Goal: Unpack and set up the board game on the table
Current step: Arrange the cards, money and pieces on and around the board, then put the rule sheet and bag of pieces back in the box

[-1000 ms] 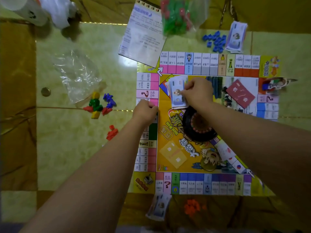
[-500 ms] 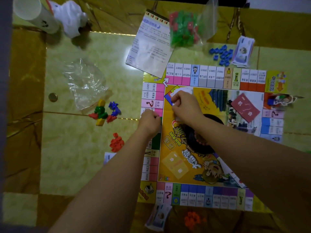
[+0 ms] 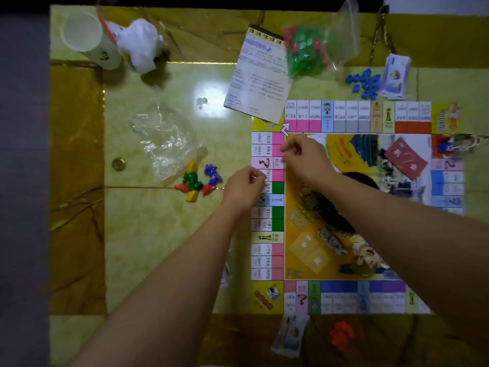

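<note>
Head view, looking straight down. Shows a glossy yellow-green marble-patterned desk (image 3: 158, 247) with a square, brightly printed paper game board (image 3: 267, 295) spread flat on its right half.

Places the left hand (image 3: 244, 188) at the board's left border, fingers curled into a loose fist with nothing visible inside. Places the right hand (image 3: 307, 157) just beyond it, over the pink squares at the board's upper left, fingertips pinched together. Impossible to tell whether anything sits between them.

Just past the right knuckles, only a corner of a pale blue stack of paper notes (image 3: 316, 139) on show. A second ago, held fanned in that hand above the same part of the board. Probably set down on the board's centre now, though mostly hidden.

Elsewhere:
- a black round spinner (image 3: 362, 181) half under the right forearm
- a red card (image 3: 406, 157) on the board
- a white printed rule sheet (image 3: 260, 75) overlapping the board's top-left corner
- a clear bag of green and red houses (image 3: 307, 49) and loose blue pieces (image 3: 363, 82) on the desk beyond the board
- small coloured pawns (image 3: 197, 181) beside an emptied clear bag (image 3: 164, 139)

Suggests the money is nearly sorted. Still to do, probably: opening the houses and placing pawns on the board.
</note>
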`<action>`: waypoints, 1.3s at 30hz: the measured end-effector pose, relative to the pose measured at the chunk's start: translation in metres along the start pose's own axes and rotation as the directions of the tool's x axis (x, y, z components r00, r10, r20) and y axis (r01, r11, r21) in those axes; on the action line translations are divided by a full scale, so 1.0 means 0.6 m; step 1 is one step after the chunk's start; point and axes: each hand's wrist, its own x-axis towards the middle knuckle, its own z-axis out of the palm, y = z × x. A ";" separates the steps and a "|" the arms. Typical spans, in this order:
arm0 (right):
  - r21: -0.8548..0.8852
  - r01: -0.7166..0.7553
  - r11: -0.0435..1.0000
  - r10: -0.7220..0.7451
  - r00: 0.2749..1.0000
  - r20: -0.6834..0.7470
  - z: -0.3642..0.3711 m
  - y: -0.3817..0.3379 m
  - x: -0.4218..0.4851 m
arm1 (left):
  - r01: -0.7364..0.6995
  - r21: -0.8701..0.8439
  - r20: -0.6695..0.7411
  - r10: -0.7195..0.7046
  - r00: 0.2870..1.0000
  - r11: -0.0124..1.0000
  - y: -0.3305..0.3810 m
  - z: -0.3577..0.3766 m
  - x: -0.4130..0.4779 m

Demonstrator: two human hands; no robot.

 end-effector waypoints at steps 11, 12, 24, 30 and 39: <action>0.194 -0.058 0.979 0.018 0.980 0.199 0.161 -0.146 0.015 | 0.149 0.465 -0.471 0.101 0.876 0.873 -0.069 -0.225 0.014; 0.178 -0.047 0.983 0.009 0.978 0.206 0.175 -0.153 0.018 | 0.154 0.465 -0.443 0.079 0.893 0.872 -0.077 -0.231 0.020; -0.112 0.039 0.993 -0.031 0.997 0.072 0.216 -0.144 -0.025 | 0.128 0.338 -0.447 0.040 0.893 0.932 -0.109 -0.260 0.009; -0.262 0.069 0.963 -0.031 0.989 0.146 0.245 -0.154 -0.048 | 0.070 0.300 -0.299 0.024 0.954 0.952 -0.124 -0.264 -0.021; -0.430 0.124 0.894 -0.062 0.986 0.154 0.279 -0.160 -0.085 | 0.115 0.200 -0.297 -0.051 0.953 0.973 -0.179 -0.261 -0.059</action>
